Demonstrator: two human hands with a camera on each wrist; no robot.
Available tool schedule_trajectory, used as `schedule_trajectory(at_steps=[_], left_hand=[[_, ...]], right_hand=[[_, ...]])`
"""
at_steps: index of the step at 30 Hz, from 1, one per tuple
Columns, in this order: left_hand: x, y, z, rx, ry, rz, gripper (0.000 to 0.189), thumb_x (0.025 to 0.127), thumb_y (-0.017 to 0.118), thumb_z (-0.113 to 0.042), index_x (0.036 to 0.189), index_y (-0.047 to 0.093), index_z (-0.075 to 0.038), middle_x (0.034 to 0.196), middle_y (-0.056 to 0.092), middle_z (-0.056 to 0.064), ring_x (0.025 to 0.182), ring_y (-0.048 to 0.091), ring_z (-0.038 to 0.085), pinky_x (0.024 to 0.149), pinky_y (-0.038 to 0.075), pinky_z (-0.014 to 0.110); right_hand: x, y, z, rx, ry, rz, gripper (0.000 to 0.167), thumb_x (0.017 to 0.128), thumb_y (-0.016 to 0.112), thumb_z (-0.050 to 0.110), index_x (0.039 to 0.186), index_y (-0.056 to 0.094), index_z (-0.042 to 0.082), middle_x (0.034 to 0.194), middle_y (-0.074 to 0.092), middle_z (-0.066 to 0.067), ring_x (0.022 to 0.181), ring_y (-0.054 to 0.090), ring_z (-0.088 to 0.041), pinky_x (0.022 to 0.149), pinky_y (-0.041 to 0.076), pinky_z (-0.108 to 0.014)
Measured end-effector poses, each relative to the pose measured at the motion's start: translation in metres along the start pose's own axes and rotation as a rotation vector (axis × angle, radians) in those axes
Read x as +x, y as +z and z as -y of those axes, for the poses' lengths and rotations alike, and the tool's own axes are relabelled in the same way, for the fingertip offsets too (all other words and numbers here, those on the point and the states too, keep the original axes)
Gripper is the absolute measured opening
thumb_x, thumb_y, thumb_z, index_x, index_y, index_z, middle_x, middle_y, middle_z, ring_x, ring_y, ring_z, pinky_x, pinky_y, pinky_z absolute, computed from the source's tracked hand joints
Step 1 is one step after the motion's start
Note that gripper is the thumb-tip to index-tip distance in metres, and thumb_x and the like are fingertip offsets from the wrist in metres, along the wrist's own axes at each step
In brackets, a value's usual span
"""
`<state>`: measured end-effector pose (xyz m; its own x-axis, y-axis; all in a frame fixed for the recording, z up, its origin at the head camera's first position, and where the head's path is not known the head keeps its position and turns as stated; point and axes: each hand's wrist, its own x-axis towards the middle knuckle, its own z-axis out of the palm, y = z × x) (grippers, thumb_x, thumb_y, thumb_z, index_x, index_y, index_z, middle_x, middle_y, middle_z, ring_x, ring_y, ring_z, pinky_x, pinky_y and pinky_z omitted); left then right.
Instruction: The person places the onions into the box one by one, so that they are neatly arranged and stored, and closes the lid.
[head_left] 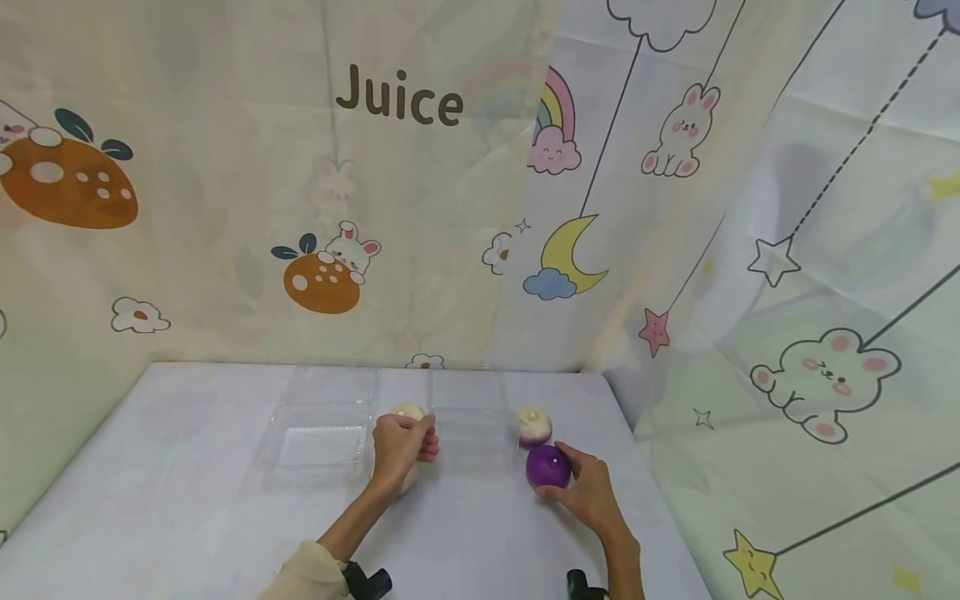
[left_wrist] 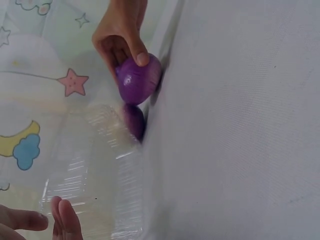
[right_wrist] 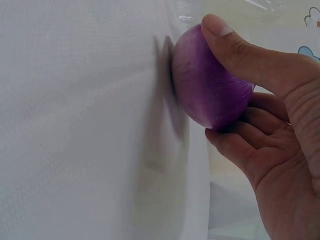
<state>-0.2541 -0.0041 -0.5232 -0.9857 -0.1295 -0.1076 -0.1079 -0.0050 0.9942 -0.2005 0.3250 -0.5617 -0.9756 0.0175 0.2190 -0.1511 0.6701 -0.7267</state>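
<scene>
Purple bulb (head_left: 547,467) — in the right grip (head_left: 594,492)

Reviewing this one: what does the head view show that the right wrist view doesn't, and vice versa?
Only the head view: the left hand, something pale partly hidden by it, a pale-topped bulb and the "Juice" lettering.
Only the right wrist view: the palm of the right hand and the paler streaked side of the purple bulb.
Both: the right hand gripping that bulb, the white tabletop and some clear plastic.
</scene>
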Motion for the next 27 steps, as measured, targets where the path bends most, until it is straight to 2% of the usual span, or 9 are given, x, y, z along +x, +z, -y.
schedule_trajectory(at_steps=[9,22,27], left_hand=[[-0.005,0.001,0.000,-0.053,-0.031,0.033,0.023,0.097,0.071,-0.007,0.092,0.074,0.015,0.066,0.075,0.010,0.051,0.071,0.014,0.053,0.065,0.031],[-0.016,-0.003,0.003,-0.042,-0.061,0.053,0.014,0.094,0.073,-0.001,0.090,0.073,0.012,0.064,0.075,0.009,0.051,0.072,0.013,0.053,0.065,0.031],[-0.022,-0.006,0.006,-0.017,-0.059,0.066,0.014,0.095,0.073,-0.001,0.092,0.073,0.013,0.067,0.077,0.012,0.052,0.074,0.015,0.054,0.066,0.032]], right_hand=[[0.000,0.001,-0.003,-0.054,0.006,-0.023,0.088,0.068,0.106,0.018,0.141,0.066,-0.009,0.135,0.072,-0.030,0.129,0.071,-0.045,0.106,0.059,-0.052],[0.000,0.000,-0.002,-0.055,-0.003,-0.026,0.087,0.069,0.105,0.018,0.141,0.065,-0.011,0.135,0.072,-0.031,0.129,0.071,-0.046,0.106,0.060,-0.051],[-0.001,0.002,-0.003,-0.054,-0.012,-0.029,0.087,0.069,0.105,0.018,0.141,0.065,-0.011,0.135,0.072,-0.031,0.129,0.071,-0.046,0.106,0.060,-0.051]])
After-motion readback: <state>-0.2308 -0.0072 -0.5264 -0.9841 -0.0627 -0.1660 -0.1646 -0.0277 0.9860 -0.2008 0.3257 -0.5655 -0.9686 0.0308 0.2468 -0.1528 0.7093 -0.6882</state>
